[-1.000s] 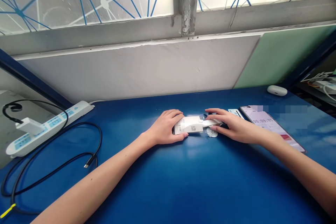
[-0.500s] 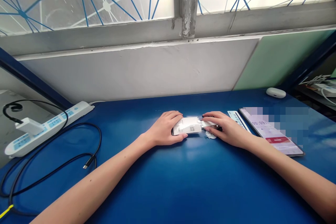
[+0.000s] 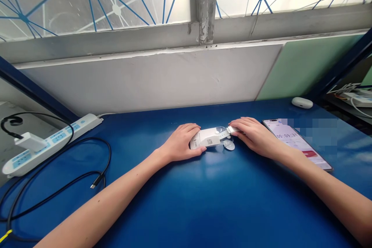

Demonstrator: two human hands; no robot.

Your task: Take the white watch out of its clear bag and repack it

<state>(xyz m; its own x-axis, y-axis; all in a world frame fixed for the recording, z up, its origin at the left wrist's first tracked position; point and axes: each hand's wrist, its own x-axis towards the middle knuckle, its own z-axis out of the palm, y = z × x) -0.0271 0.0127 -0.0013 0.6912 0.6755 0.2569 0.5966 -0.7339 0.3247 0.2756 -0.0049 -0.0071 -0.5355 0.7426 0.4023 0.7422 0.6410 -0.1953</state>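
My left hand (image 3: pixel 182 143) is wrapped round the left end of a small white box (image 3: pixel 207 138) with fine print and a square code. The box lies low over the blue table. A thin clear and white strip (image 3: pixel 225 135) comes from the box's right end. My right hand (image 3: pixel 251 133) pinches a small white piece (image 3: pixel 233 129) at the strip's far end, with the fingertips partly hiding it. Between the hands, a round, clear, shiny disc (image 3: pixel 229 145) rests just below the strip. Another clear rounded shape (image 3: pixel 221 129) shows at the box's edge.
A phone (image 3: pixel 298 143) showing a timer lies beside my right forearm. Behind it sits a white earbud case (image 3: pixel 302 103). At the left, a white power strip (image 3: pixel 58 139) holds a plugged charger (image 3: pixel 31 141), and a black cable (image 3: pixel 109 151) loops over the table.
My right hand has drawn a little away from the box, and the strip between them shows more. The card beside the phone is no longer seen. My left hand stays in place.
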